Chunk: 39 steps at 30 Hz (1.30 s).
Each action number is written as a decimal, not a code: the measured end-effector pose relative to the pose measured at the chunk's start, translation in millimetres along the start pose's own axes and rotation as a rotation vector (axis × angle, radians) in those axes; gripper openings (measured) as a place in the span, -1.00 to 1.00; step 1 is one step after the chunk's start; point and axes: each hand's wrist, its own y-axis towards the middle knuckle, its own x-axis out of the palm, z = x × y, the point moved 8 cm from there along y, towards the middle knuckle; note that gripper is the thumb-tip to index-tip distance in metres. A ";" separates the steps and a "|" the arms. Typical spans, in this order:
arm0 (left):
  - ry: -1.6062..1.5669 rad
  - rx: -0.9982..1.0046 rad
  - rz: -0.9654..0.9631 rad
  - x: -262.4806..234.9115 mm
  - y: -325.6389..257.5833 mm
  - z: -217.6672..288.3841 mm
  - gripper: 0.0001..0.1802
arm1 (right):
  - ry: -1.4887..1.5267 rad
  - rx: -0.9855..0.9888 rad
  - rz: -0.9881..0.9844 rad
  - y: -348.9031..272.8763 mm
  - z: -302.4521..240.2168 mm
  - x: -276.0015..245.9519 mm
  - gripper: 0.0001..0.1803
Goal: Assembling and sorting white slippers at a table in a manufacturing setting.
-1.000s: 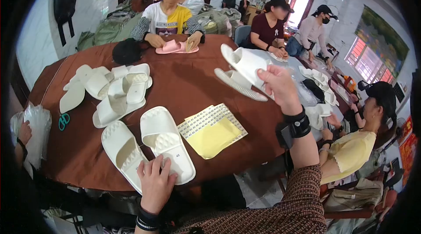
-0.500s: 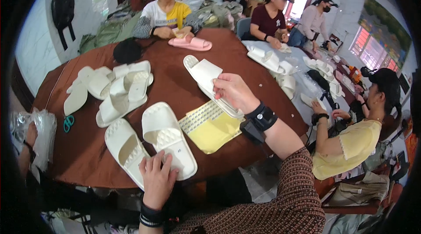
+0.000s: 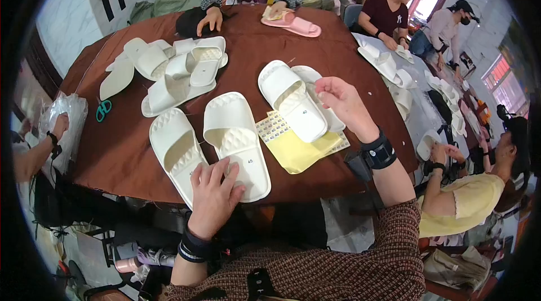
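Note:
My left hand (image 3: 216,191) lies with fingers spread across the heel ends of two white slippers, a left one (image 3: 176,149) and a right one (image 3: 235,146), side by side at the near table edge. My right hand (image 3: 344,101) is closed in a pinch beside another pair. Whatever is between its fingertips is too small to make out. Of that pair, the front white slipper (image 3: 309,118) overlaps the rear white slipper (image 3: 337,123), which the hand partly covers. Beneath them lies a yellow-backed sheet of small printed stickers (image 3: 293,157).
More white slippers (image 3: 166,95) are heaped left of centre, near teal scissors (image 3: 103,110). Across the brown-covered table (image 3: 129,160), a person handles a pink slipper (image 3: 298,26); a black cap (image 3: 191,22) lies nearby. Other people work at right. Clear plastic bags (image 3: 67,126) are at left.
The view has shifted, bringing the table higher in the picture. My right hand now pinches beside the far pair, whose slippers show overlapping. My left hand stays on the near pair.

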 end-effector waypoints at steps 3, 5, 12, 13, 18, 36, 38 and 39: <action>0.001 0.005 0.001 2.4 -0.2 -1.5 -0.49 | -0.330 -0.146 -0.037 -11.3 -8.5 10.4 -0.65; -0.002 -0.005 -0.002 4.6 -1.0 -4.0 -0.49 | -0.555 -0.202 -0.075 -16.6 -7.5 19.0 -0.56; -0.025 -0.001 0.015 0.2 1.2 -1.2 -0.51 | -0.667 -0.228 -0.265 -38.3 -3.5 53.8 -0.47; -0.024 0.000 0.012 0.2 1.2 -1.6 -0.52 | -0.700 -0.254 -0.277 -40.3 -3.3 58.6 -0.45; -0.040 0.006 0.025 0.4 1.2 -2.4 -0.56 | -0.693 -0.344 -0.305 -42.1 -29.6 80.6 -0.48; -0.356 -0.441 0.413 -48.1 -91.4 -82.7 -0.78 | -0.475 -0.601 -0.736 -41.6 -71.3 224.8 -0.47; -0.419 -0.505 0.379 -44.0 -92.5 -83.0 -0.75 | -0.534 -0.508 -0.795 -33.2 -68.3 245.3 -0.44; -0.419 -0.498 0.382 -43.5 -92.6 -80.6 -0.75 | -0.586 -0.523 -0.758 -29.4 -64.8 251.7 -0.43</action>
